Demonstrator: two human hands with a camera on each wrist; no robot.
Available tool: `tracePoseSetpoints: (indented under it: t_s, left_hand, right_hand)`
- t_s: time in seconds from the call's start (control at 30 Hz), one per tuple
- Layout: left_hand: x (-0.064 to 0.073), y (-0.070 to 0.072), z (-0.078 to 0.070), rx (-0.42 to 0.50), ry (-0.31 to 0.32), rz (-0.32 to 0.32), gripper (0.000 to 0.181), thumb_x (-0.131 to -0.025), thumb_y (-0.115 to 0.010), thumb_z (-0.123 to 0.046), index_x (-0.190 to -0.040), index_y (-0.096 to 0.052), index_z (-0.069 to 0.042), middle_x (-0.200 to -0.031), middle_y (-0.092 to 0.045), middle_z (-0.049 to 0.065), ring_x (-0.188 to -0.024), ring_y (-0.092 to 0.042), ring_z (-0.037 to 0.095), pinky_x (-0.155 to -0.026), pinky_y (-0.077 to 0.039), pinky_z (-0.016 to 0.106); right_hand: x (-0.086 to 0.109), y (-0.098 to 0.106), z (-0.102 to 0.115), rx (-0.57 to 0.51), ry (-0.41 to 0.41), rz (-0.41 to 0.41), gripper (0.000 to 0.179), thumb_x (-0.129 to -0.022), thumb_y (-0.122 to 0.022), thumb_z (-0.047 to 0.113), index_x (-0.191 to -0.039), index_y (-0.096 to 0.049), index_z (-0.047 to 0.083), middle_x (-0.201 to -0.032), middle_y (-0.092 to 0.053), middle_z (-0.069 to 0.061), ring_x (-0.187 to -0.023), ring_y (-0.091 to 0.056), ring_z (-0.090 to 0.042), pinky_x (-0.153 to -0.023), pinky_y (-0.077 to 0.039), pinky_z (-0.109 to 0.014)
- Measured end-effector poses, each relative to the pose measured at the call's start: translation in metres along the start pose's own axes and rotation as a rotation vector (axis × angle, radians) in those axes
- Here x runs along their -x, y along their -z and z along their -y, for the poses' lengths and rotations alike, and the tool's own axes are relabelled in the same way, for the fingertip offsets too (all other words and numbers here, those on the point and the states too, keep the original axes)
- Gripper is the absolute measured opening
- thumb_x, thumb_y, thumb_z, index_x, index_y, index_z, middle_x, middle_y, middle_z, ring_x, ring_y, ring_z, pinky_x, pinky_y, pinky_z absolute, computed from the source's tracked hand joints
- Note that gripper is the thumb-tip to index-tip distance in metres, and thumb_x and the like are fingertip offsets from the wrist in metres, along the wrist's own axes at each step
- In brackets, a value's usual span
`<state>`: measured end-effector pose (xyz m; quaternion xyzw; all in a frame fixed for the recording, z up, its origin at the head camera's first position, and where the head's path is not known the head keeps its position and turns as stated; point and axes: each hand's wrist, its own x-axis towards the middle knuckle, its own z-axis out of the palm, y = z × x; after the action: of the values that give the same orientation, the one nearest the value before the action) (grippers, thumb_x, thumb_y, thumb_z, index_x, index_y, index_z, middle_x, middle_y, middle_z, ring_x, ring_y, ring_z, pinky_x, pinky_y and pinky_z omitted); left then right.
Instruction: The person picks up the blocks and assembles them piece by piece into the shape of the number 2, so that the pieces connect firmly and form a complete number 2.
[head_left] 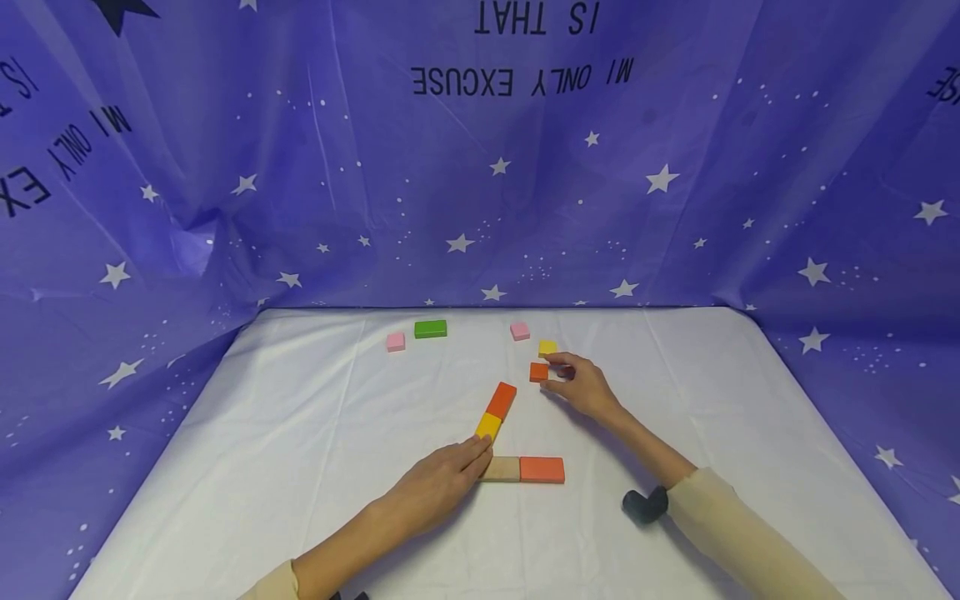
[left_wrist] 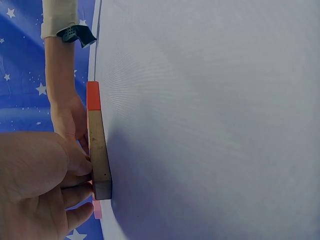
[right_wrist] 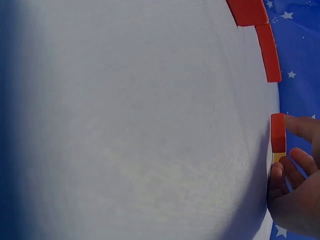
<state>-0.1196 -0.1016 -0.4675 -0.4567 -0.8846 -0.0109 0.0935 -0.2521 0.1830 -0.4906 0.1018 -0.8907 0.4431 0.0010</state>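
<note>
My left hand lies over the corner of a row of blocks, its fairly straight fingers touching the yellow block and the left end of the plain wooden block. An orange-red block continues the slanted line beyond the yellow one. Another orange-red block abuts the wooden block's right end. Farther off, my right hand has thumb and forefinger spread beside a small orange block, thumb near its front edge. The forefinger is right by a small yellow block behind it.
Pink blocks stand at the back, one left and one nearer the middle. Beside the left one lies a green block. A white cloth covers the table; a purple starred curtain hangs behind. A dark wrist device sits by the right sleeve.
</note>
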Motion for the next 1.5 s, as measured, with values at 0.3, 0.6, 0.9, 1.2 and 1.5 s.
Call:
tracePoseSetpoints:
  t_s: [0.3, 0.6, 0.9, 1.2, 1.5]
  left_hand:
    - [-0.001, 0.002, -0.001, 0.003, 0.016, 0.016, 0.041, -0.096, -0.063, -0.003, -0.137, -0.058, 0.002, -0.144, -0.052, 0.016, -0.132, -0.051, 0.027, -0.104, -0.045, 0.036]
    - [0.001, 0.001, -0.002, -0.005, 0.022, 0.009, 0.042, -0.095, -0.064, -0.003, -0.136, -0.058, 0.002, -0.144, -0.052, 0.016, -0.132, -0.051, 0.026, -0.103, -0.046, 0.035]
    - [0.0, 0.001, -0.001, -0.013, 0.016, -0.005, 0.042, -0.095, -0.065, -0.002, -0.135, -0.059, 0.002, -0.143, -0.053, 0.016, -0.131, -0.052, 0.026, -0.102, -0.047, 0.036]
    - [-0.001, 0.002, -0.001, -0.019, 0.018, -0.004, 0.041, -0.095, -0.065, -0.003, -0.135, -0.059, 0.001, -0.143, -0.053, 0.016, -0.13, -0.052, 0.026, -0.103, -0.046, 0.035]
    - [0.0, 0.003, -0.001, 0.001, 0.018, -0.001, 0.042, -0.095, -0.065, -0.004, -0.136, -0.058, 0.002, -0.144, -0.052, 0.017, -0.131, -0.052, 0.026, -0.102, -0.047, 0.037]
  right_hand:
    - [-0.006, -0.001, -0.001, 0.019, 0.023, 0.001, 0.045, -0.084, -0.079, 0.009, -0.126, -0.067, 0.001, -0.118, -0.067, -0.015, -0.102, -0.062, -0.03, -0.089, -0.051, -0.044]
    - [-0.007, -0.003, -0.002, 0.046, 0.001, 0.002, 0.038, -0.084, -0.078, 0.007, -0.121, -0.07, 0.003, -0.116, -0.07, -0.012, -0.101, -0.063, -0.028, -0.089, -0.051, -0.042]
    - [-0.008, -0.004, 0.002, 0.046, -0.007, 0.007, 0.036, -0.085, -0.078, 0.009, -0.119, -0.07, 0.002, -0.113, -0.07, -0.012, -0.099, -0.063, -0.027, -0.086, -0.052, -0.042]
    - [-0.011, -0.009, 0.009, 0.024, 0.004, 0.022, 0.036, -0.085, -0.078, 0.008, -0.119, -0.071, 0.002, -0.115, -0.07, -0.013, -0.1, -0.065, -0.027, -0.086, -0.054, -0.042]
    - [-0.017, -0.017, 0.015, 0.007, 0.036, 0.042, 0.034, -0.085, -0.078, 0.009, -0.118, -0.072, 0.004, -0.111, -0.071, -0.01, -0.098, -0.065, -0.026, -0.085, -0.054, -0.041]
